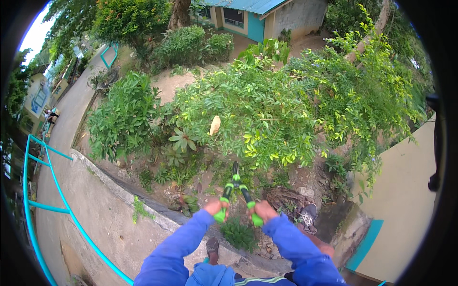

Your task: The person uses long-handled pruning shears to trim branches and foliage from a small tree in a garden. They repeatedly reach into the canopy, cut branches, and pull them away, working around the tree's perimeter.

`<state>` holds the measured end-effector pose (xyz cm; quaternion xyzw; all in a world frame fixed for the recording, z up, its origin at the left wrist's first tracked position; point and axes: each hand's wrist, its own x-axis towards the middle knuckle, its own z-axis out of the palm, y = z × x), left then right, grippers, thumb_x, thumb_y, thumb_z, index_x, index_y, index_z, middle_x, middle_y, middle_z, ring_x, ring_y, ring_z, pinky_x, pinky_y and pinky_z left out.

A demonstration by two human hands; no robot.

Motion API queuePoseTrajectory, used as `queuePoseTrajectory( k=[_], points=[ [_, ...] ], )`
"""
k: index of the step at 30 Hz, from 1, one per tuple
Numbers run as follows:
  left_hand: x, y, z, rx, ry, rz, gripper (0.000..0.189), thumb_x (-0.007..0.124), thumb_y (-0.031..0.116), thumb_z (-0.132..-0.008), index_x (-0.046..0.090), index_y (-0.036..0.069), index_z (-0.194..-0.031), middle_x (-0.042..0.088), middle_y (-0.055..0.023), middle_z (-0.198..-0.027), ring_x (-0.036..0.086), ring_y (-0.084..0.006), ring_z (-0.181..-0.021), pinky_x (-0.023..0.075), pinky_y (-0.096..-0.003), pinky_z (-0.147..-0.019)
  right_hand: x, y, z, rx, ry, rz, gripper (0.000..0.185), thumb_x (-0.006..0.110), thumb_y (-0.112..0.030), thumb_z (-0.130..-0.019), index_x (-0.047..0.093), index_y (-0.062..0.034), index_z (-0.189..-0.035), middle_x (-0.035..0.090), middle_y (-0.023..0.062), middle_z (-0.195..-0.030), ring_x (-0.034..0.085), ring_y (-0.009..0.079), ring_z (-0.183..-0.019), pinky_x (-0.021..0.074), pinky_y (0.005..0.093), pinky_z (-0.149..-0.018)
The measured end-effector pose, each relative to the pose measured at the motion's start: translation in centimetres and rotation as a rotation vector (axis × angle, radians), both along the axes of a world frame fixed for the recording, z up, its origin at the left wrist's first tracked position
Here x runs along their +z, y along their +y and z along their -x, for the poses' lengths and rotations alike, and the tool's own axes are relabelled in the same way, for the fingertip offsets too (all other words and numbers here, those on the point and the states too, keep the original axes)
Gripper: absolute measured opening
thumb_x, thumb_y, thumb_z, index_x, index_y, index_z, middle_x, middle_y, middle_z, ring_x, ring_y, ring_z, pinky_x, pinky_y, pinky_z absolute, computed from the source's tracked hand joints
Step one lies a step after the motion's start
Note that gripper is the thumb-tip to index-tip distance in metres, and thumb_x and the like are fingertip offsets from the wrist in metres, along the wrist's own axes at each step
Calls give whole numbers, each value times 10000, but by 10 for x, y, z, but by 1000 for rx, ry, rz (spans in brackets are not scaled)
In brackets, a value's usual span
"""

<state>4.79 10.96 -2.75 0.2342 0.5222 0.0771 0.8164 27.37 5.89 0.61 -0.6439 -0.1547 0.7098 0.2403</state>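
Green-and-black garden shears (235,184) point away from me, their dark blades at the near edge of a leafy shrub (250,107). My left hand (214,206) is closed around the left handle grip. Around the right grip my right hand (265,210) is wrapped. The handles stand a little apart, and I cannot tell how far the blades are parted. A dry tan leaf (215,125) rests on the foliage ahead. Low plants and soil lie under the shears.
A concrete curb (121,182) runs along the bed's left side, beside a turquoise metal railing (64,193). At the right stands a cream wall (400,186) with a turquoise base. One foot is on concrete, the other shoe (307,216) among stones. A person (51,116) sits far left.
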Motion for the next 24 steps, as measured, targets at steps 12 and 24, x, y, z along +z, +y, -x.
queuePoseTrajectory(
  k=[12, 24],
  points=[
    [14, -220, 165, -513, 433, -550, 323, 689, 338, -840, 671, 52, -988, 663, -41, -856, 601, -117, -785, 471, -287, -727, 60, -229, 54, 225, -177, 75, 137, 685, -2, -701, 658, 76, -811, 660, 117, -686, 629, 199, -577, 495, 333, -535],
    [141, -243, 259, 187, 82, -199, 438, 733, 310, -840, 571, 21, -1125, 641, -42, -786, 633, -152, -710, 494, -280, -583, 184, -237, 162, 38, -168, 6, 139, 649, 107, -685, 617, 111, -820, 622, 133, -629, 579, 181, -469, 464, 292, -432]
  ],
)
